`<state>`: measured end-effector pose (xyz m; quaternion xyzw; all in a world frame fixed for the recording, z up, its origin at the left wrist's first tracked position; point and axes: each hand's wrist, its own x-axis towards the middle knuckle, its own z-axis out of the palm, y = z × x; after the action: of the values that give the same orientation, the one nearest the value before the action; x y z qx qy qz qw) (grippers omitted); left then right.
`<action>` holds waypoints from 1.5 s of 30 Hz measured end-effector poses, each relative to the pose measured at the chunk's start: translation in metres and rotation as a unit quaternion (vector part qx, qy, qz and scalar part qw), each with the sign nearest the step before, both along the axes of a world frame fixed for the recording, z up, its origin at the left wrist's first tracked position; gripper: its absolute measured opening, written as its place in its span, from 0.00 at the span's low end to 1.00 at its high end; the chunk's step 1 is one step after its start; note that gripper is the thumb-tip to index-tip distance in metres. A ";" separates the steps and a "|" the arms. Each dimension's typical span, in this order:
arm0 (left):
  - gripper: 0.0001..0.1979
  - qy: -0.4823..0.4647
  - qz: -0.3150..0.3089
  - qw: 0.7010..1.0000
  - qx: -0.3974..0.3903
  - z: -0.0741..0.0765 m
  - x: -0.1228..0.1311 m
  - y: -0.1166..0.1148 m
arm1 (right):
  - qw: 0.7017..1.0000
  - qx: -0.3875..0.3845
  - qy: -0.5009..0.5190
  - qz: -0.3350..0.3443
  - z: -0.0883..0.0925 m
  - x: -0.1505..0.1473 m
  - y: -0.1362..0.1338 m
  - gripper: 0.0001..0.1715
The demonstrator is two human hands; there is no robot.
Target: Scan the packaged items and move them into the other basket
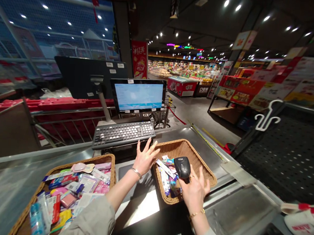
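My left hand (145,158) hovers with fingers spread, holding nothing, just in front of the grey keyboard (123,132) and beside the left rim of the right wicker basket (205,167). My right hand (194,192) grips a black handheld barcode scanner (182,167) over that basket, which holds a few small packets (166,171). A second wicker basket (109,160) at the lower left is full of several colourful small packaged goods.
A lit checkout screen (138,96) stands behind the keyboard on a steel counter (6,190). A black perforated panel (290,157) with a white hook rises at the right. Red shopping baskets line the left; store aisles stretch behind.
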<state>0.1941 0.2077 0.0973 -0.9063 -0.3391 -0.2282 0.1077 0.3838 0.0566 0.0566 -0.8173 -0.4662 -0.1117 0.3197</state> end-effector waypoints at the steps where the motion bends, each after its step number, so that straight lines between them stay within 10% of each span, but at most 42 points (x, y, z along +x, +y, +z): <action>1: 0.22 -0.003 0.009 1.000 0.000 0.000 -0.004 -0.001 | 1.000 0.000 -0.002 0.008 0.002 -0.003 0.002 0.25; 45: 0.18 -0.015 0.343 0.936 -0.072 -0.024 -0.232 -0.095 | 0.947 -0.014 0.027 0.319 0.016 -0.156 0.045 0.19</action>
<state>-0.0383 0.1122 0.0731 -0.7364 -0.6467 -0.1658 0.1091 0.2273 0.1020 0.0730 -0.6328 -0.6955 0.0246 0.3395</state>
